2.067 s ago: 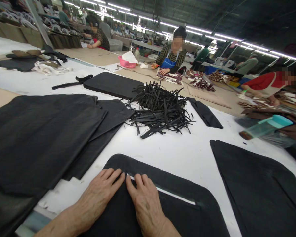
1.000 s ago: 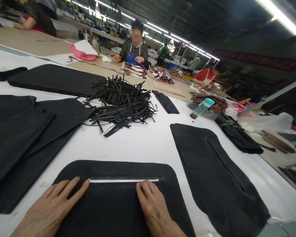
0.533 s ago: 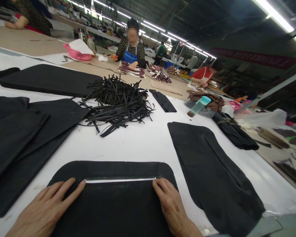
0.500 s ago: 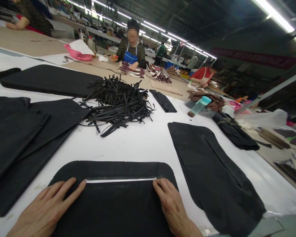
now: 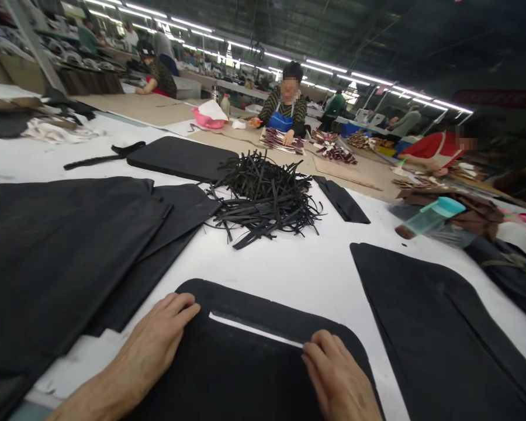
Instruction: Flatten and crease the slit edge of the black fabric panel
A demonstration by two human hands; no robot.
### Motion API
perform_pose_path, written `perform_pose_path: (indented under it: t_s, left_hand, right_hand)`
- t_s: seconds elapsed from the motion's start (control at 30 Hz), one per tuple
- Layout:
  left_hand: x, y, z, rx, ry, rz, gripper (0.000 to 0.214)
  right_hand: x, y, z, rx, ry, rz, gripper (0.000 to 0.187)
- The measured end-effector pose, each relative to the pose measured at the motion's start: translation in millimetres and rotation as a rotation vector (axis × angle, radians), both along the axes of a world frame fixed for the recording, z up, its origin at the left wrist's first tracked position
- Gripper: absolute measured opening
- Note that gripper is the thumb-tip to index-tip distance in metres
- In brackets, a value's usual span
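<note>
A black panel (image 5: 245, 374) with rounded corners, leather-like or coated, lies in front of me. A long narrow slot (image 5: 254, 330) runs near its far edge, with white showing through. My left hand (image 5: 158, 333) is on the panel's left side near the corner, fingers bent together and thumb mostly hidden. At the slot's right end, my right hand (image 5: 335, 371) has its fingers curled down against the panel. To the right lies a similar black piece (image 5: 438, 327) with a slit. Folded black sheets (image 5: 70, 245) are stacked on the left.
Beyond the panel is a heap of black strips (image 5: 267, 199). Behind it lie a black padded slab (image 5: 175, 155) and a small folded black piece (image 5: 342, 199). A teal-lidded bottle (image 5: 429, 216) lies at the right. A co-worker (image 5: 287, 105) works across the table.
The panel has turned clockwise, so its slot slopes down to the right. Both hands have shifted right in view, and the left fingers have drawn in from being spread. The camera view has swung left.
</note>
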State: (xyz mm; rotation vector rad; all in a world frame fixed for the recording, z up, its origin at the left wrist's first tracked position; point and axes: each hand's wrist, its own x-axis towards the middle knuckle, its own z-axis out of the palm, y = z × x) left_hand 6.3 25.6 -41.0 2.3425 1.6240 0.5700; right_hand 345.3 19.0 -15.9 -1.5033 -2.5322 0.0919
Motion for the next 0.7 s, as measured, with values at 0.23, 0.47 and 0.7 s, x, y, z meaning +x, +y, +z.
perform_pose_path:
  t_s: [0.23, 0.47, 0.7]
  left_hand:
    - [30, 23, 17.0, -0.198, -0.09, -0.099, 0.036]
    - [29, 29, 5.8, -0.186, -0.076, -0.09, 0.034]
    - [36, 30, 8.4, -0.193, -0.082, -0.1, 0.031]
  right_hand:
    - [-106, 28, 8.8, -0.173, 0.085, 0.123, 0.014]
    - [-135, 33, -28.1, 0.093, -0.046, 0.214, 0.017]
    - [-138, 34, -33.2, 0.182, -0.081, 0.24, 0.022]
